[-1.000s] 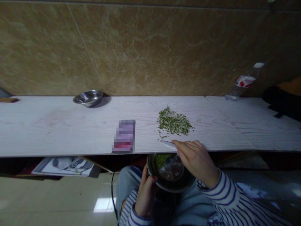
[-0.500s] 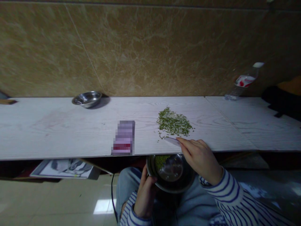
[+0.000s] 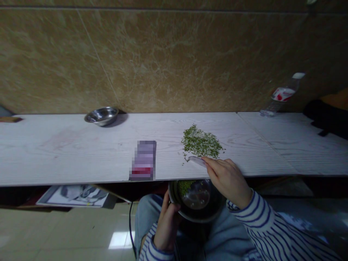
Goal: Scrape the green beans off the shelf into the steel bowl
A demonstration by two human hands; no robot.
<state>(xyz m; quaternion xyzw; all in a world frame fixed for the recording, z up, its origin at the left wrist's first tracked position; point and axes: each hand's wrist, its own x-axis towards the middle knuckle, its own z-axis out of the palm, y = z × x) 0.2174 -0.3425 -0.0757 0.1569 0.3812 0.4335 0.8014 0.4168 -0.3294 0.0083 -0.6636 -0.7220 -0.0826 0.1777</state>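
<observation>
My left hand (image 3: 166, 225) grips the left rim of a metal bowl (image 3: 197, 216), which sits just below the counter's front edge, above my lap. Inside the bowl, small green beans (image 3: 185, 187) lie against the far left side. Between the thumb and fingers of my right hand (image 3: 228, 178) is a thin, pale, flat piece (image 3: 197, 160); its exact kind is unclear. Its free end points left, at the near edge of a spread of green beans (image 3: 201, 142) on the white counter. My right hand hides part of the bowl's right rim.
Left of the beans, a blurred-out phone-like slab (image 3: 143, 160) lies by the edge of the counter (image 3: 67, 152). A second metal bowl (image 3: 102, 116) stands near the wall. A plastic bottle (image 3: 282, 95) and a dark item (image 3: 326, 116) are at right; an open drawer (image 3: 108, 200) sits below left.
My right hand and the pale piece have shifted slightly left and toward the beans. My left hand still holds the bowl, and the bean spread looks much the same.
</observation>
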